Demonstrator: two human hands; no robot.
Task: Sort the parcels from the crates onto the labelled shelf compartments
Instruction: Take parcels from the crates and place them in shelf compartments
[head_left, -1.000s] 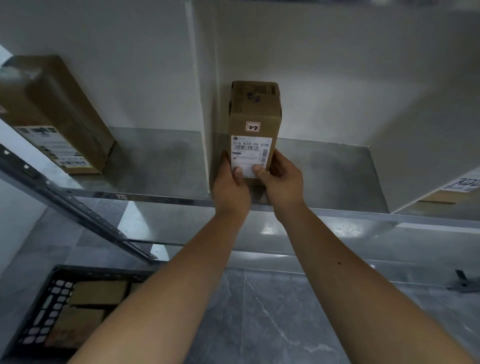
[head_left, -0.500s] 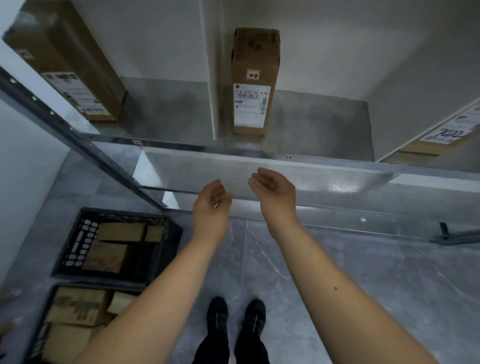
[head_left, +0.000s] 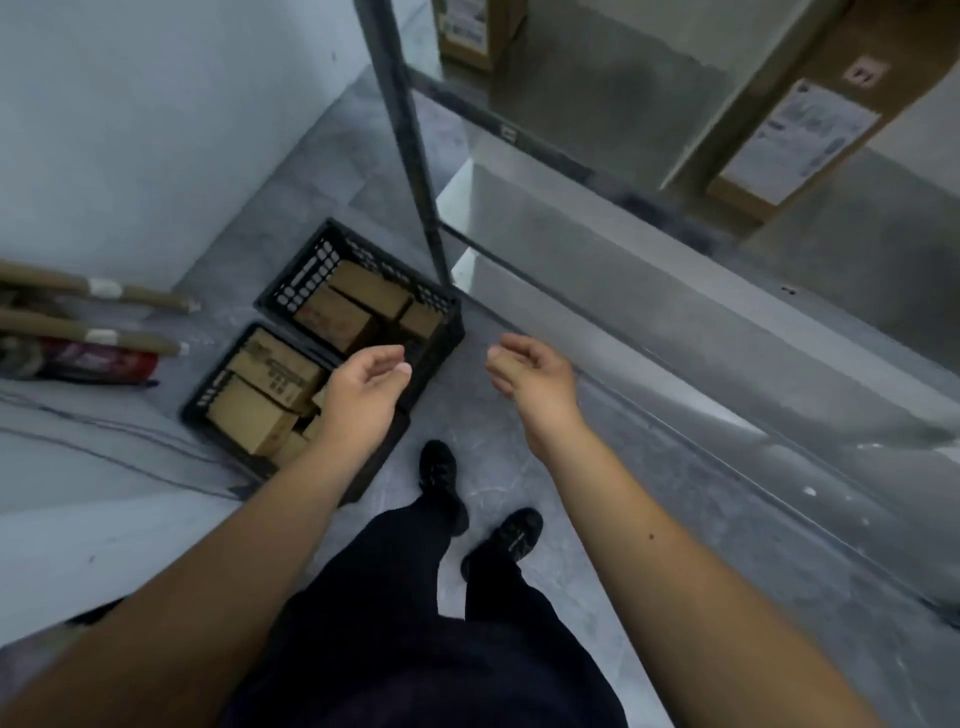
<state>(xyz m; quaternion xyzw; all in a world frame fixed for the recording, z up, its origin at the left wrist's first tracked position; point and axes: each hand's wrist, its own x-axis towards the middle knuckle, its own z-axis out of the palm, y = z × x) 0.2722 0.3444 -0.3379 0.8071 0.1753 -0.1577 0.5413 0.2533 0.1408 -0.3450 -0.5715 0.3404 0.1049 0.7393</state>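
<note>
Both hands were empty. The left hand (head_left: 363, 387), just left of frame centre, hung above the near crate with its fingers loosely curled and gripping nothing. The right hand (head_left: 537, 376), right of centre over the grey tiled floor (head_left: 597, 519), was equally relaxed and unloaded. The parcels awaiting sorting were small brown cardboard boxes packed in two black perforated plastic crates set side by side on the floor, left of centre. The far crate (head_left: 306, 275) showed at least three boxes, and the near crate (head_left: 205, 400) held several more lying at mixed angles. Two brown cardboard parcels already stood on the grey metal shelf (head_left: 649, 312): a white-labelled upright parcel (head_left: 800, 135) at upper right, and a second parcel (head_left: 475, 31) cut off by the top edge. By appearance the cartons were rigid, dry and non-slip, and probably light enough for one hand, though their contents could not be determined. The topmost oblong box (head_left: 270, 366) in the near crate appeared the most accessible. The recommended grasp was across its two long side faces, thumb opposite fingers and clear of the taped seams. Neighbouring boxes sat close, so a straight upward lift seemed advisable. The printed label should be kept facing the operator for reading the compartment code.
</note>
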